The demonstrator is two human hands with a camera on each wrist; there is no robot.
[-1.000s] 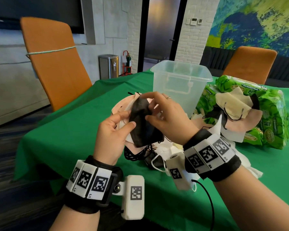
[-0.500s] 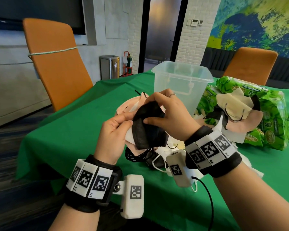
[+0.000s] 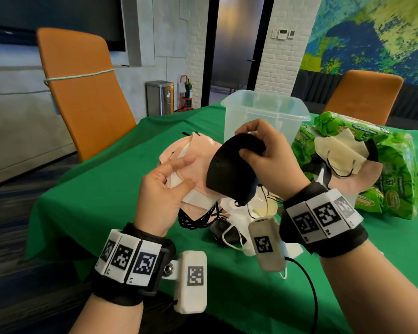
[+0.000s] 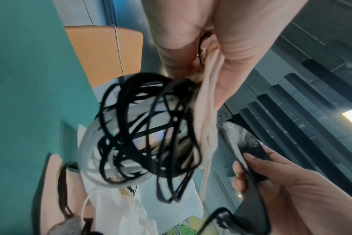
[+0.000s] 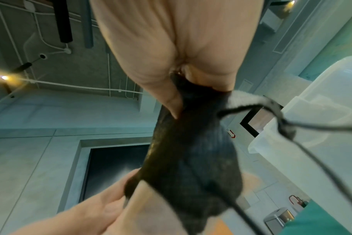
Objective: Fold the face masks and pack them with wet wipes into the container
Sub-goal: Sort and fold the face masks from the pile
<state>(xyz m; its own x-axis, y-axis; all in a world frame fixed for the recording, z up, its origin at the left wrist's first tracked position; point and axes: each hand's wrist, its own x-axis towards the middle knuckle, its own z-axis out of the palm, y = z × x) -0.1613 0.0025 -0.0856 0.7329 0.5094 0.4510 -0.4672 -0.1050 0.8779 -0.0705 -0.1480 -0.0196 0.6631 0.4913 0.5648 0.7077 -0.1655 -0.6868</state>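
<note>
With the right hand pinching the folded black mask above the table, just before the clear container, and the left hand gripping a stack of pink masks, keep the fold pressed flat and tuck the loops in before lowering it.

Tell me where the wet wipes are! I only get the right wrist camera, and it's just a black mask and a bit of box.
Observer: The green wet wipes lie on the table, right of the clear container.
Operator: Is anything on them?
Observer: Yes, a cream mask lies on top of the packs.
Operator: What's the other hand got?
Observer: The left hand grips a stack of pink masks; a tangle of black ear loops hangs beneath it.
</note>
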